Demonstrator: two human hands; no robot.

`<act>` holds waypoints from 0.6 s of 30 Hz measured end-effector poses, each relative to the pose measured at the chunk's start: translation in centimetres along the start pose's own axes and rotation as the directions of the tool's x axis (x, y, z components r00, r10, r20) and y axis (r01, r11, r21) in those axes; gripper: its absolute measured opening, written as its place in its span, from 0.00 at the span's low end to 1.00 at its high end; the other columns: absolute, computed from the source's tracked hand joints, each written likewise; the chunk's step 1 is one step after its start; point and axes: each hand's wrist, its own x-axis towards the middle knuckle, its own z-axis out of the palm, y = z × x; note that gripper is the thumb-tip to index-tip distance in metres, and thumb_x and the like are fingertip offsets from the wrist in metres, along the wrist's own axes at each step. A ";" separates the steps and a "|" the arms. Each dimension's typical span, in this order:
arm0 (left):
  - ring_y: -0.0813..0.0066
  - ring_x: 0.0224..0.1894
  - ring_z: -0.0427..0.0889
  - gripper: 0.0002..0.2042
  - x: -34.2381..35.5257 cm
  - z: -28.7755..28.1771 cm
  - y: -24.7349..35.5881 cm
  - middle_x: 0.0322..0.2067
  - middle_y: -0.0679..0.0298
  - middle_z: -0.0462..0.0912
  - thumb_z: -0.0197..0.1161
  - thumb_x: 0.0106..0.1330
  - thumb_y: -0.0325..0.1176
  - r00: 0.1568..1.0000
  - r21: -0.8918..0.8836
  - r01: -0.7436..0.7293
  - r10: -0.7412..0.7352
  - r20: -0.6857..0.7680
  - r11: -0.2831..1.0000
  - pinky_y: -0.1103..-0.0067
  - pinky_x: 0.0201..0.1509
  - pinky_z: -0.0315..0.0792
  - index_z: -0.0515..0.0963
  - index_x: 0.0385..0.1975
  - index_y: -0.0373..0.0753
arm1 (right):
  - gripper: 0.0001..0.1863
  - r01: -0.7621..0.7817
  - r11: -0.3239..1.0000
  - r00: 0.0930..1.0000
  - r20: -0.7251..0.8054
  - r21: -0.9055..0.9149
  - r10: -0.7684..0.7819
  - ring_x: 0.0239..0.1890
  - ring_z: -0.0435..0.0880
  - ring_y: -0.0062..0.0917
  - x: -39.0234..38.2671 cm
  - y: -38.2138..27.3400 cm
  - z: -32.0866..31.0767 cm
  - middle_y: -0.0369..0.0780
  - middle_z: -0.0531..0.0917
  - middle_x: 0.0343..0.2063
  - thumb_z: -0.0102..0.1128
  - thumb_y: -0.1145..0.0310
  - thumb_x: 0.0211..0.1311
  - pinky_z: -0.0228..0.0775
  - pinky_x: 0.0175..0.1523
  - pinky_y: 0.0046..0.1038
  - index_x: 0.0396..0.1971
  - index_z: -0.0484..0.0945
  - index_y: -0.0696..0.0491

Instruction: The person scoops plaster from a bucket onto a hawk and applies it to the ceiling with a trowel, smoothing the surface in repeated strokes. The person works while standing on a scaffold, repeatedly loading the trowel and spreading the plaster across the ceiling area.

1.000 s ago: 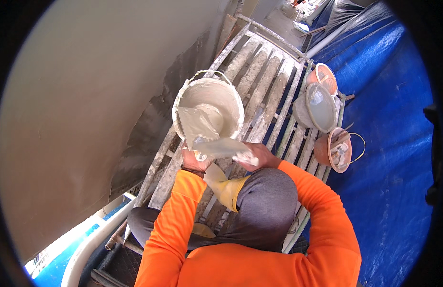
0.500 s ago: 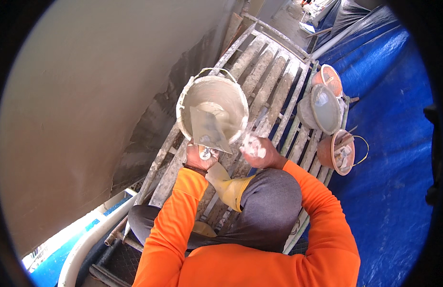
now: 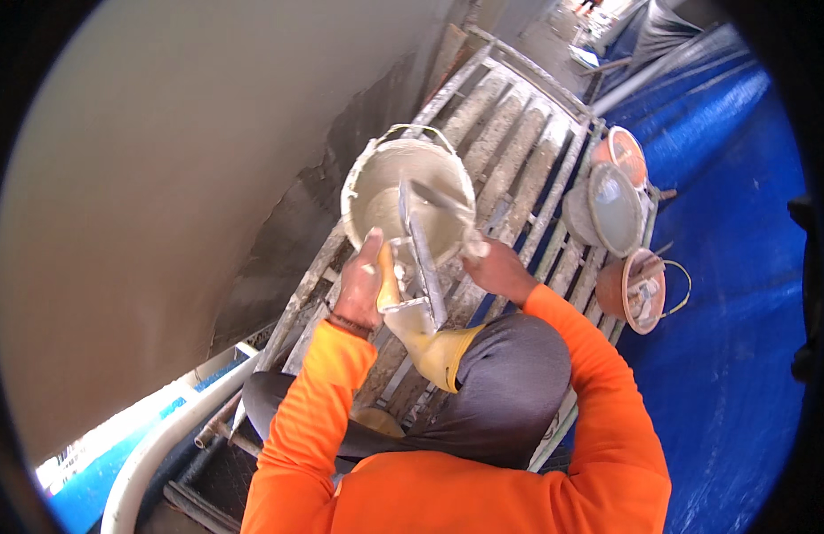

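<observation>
Plastering trowel (image 3: pixel 421 254): likely stiff, light; grasp by yellow handle (image 3: pixel 388 280); left hand (image 3: pixel 359 283) wraps it;
Putty knife (image 3: pixel 440 198): probably springy; right hand (image 3: pixel 499 269) clenches its near end

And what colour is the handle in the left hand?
The handle is orange-yellow; see the head view.

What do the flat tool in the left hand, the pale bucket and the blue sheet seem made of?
Flat tool: probably metal, dull grey, judging by its thin, straight edge; its yellow handle, smooth-looking, could be wood or plastic.
Pale bucket: perhaps plastic, but a matt, caked-on coating hides its surface.
Blue sheet: likely plastic tarpaulin, slightly glossy, judging by its creases and pale highlights.
</observation>
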 end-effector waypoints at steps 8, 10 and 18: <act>0.34 0.40 0.81 0.26 1.0 -1.6 3.1 0.32 0.35 0.80 0.50 0.80 0.53 0.687 0.961 -0.239 0.724 0.067 0.139 0.55 0.46 0.72 0.70 0.40 0.27 | 0.15 0.257 0.933 0.948 -0.125 -0.251 -0.294 0.45 0.85 0.38 -5.2 0.0 -4.3 0.41 0.83 0.43 0.65 0.58 0.64 0.80 0.48 0.41 0.45 0.79 0.49; 0.26 0.42 0.81 0.25 0.7 -1.3 3.1 0.34 0.29 0.81 0.49 0.80 0.50 0.709 0.966 -0.241 0.696 0.112 0.090 0.49 0.46 0.73 0.69 0.41 0.26 | 0.16 0.383 0.839 0.916 0.044 -0.387 -0.398 0.45 0.83 0.34 -5.1 0.0 -4.0 0.38 0.79 0.43 0.65 0.59 0.63 0.79 0.49 0.38 0.48 0.77 0.48; 0.28 0.36 0.79 0.24 -1.3 -1.7 1.9 0.28 0.34 0.79 0.48 0.81 0.51 0.778 0.968 -0.249 0.602 0.177 0.036 0.51 0.40 0.71 0.70 0.37 0.30 | 0.20 0.296 0.902 0.953 0.033 -0.314 -0.301 0.43 0.83 0.40 -2.0 1.2 -0.7 0.42 0.77 0.43 0.64 0.59 0.65 0.79 0.47 0.43 0.55 0.74 0.48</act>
